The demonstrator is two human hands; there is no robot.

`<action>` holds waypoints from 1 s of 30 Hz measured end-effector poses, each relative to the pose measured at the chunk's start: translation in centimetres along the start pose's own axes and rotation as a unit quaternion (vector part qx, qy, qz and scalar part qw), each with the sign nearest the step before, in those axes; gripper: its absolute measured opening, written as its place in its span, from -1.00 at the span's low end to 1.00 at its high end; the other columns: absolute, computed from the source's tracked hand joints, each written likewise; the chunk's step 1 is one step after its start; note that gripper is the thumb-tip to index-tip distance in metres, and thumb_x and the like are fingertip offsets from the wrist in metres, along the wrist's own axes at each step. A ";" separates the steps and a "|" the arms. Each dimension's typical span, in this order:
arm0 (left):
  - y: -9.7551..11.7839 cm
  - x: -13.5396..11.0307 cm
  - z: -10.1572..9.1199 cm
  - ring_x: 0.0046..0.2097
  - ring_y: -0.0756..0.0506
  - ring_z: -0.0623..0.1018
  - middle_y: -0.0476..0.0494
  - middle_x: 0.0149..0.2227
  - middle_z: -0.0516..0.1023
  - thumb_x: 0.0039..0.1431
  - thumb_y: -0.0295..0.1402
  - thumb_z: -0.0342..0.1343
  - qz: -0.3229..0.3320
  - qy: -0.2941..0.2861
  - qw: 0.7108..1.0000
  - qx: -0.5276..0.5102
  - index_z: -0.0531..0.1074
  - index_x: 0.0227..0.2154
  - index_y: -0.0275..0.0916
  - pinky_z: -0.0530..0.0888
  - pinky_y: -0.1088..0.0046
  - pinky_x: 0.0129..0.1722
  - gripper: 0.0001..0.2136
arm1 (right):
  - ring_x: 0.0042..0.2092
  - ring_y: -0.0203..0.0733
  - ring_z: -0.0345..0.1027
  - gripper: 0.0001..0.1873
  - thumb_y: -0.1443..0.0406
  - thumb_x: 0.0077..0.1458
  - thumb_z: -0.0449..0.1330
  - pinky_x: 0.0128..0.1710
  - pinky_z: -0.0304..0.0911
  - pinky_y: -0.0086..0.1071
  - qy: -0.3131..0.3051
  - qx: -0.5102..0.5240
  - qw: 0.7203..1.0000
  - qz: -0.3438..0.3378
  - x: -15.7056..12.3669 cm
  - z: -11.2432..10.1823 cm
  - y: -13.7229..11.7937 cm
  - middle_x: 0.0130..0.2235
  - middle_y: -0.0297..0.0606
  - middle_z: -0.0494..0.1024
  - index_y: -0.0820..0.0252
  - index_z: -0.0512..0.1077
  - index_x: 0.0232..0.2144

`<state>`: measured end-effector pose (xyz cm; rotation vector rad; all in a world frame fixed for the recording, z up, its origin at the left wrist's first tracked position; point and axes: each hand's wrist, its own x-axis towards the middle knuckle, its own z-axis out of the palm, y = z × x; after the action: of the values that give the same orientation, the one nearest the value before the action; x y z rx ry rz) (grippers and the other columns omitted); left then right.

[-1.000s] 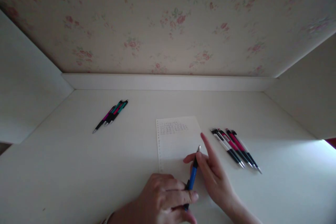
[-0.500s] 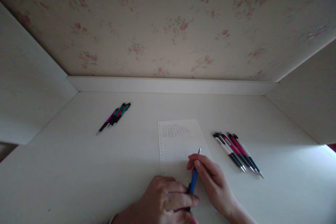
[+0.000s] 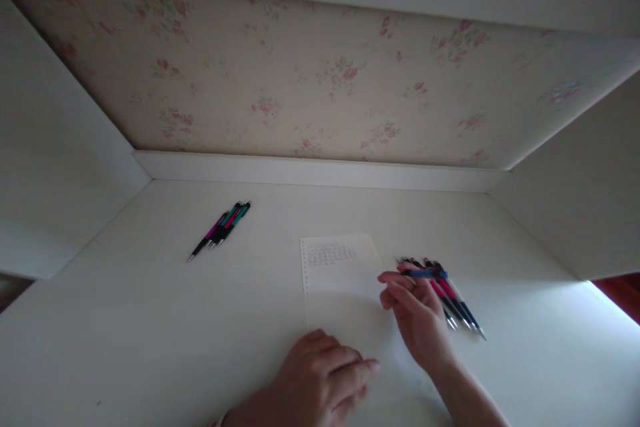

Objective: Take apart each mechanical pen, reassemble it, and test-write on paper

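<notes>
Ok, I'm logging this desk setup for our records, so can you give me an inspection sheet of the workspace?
Surface: white desk, dimly lit, brighter at its right edge.
Job's things: blue pen held crosswise over the row of pens on the right; sheet of paper in the middle, faint writing at its top.
Clutter: bunch of pens lying at the far left.
Fingers: right hand pinches the blue pen's end; left hand loosely curled, holding nothing, near the paper's lower edge.
Cables: nothing seen.
Surroundings: flowered wallpaper behind the desk, white side panels on both sides.
</notes>
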<state>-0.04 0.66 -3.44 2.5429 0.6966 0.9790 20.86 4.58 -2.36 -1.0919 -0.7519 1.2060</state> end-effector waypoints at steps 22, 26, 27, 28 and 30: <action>-0.2 -0.4 1.1 -0.34 -0.01 0.46 0.07 -0.46 0.51 0.33 -0.39 0.08 -0.004 -0.100 0.995 0.029 0.38 -0.42 -0.21 0.28 0.39 -0.23 -0.83 | -0.54 -0.21 0.21 -0.84 0.29 -0.04 0.06 -0.54 0.03 -0.39 -0.027 -0.417 0.908 -0.023 6.3 6.4 2.1 -0.66 -0.43 0.33 0.08 0.30 -0.62; -0.3 -0.5 1.2 -0.32 -0.01 0.46 0.07 -0.43 0.53 0.31 -0.38 0.11 -0.003 -0.107 0.994 0.025 0.39 -0.39 -0.20 0.29 0.39 -0.22 -0.87 | -0.51 -0.23 0.21 -0.84 0.29 -0.04 0.06 -0.52 0.03 -0.40 -0.038 -0.441 0.896 -0.042 6.4 6.6 2.3 -0.63 -0.43 0.32 0.10 0.30 -0.63; -0.3 -0.5 1.2 -0.32 -0.02 0.46 0.07 -0.43 0.53 0.31 -0.38 0.12 -0.005 -0.107 0.994 0.025 0.40 -0.39 -0.20 0.29 0.39 -0.21 -0.87 | -0.50 -0.23 0.21 -0.84 0.29 -0.04 0.06 -0.51 0.03 -0.40 -0.039 -0.445 0.894 -0.046 6.4 6.6 2.4 -0.62 -0.43 0.32 0.10 0.30 -0.63; -0.3 -0.5 1.2 -0.32 -0.02 0.46 0.07 -0.43 0.53 0.30 -0.39 0.13 -0.006 -0.108 0.994 0.025 0.40 -0.39 -0.20 0.30 0.38 -0.21 -0.88 | -0.50 -0.23 0.21 -0.83 0.29 -0.03 0.05 -0.51 0.03 -0.40 -0.039 -0.447 0.892 -0.049 6.4 6.6 2.5 -0.61 -0.43 0.33 0.10 0.30 -0.62; -0.2 -0.4 1.1 -0.32 -0.02 0.46 0.07 -0.43 0.53 0.28 -0.39 0.15 -0.008 -0.113 0.993 0.026 0.40 -0.39 -0.20 0.30 0.39 -0.22 -0.89 | -0.49 -0.23 0.21 -0.83 0.29 -0.02 0.04 -0.51 0.03 -0.40 -0.035 -0.451 0.890 -0.053 6.4 6.6 2.5 -0.61 -0.42 0.33 0.10 0.31 -0.61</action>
<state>0.36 0.48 -4.55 2.6344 0.6820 0.6618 15.51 12.43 -3.14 -1.7281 -1.4848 0.7839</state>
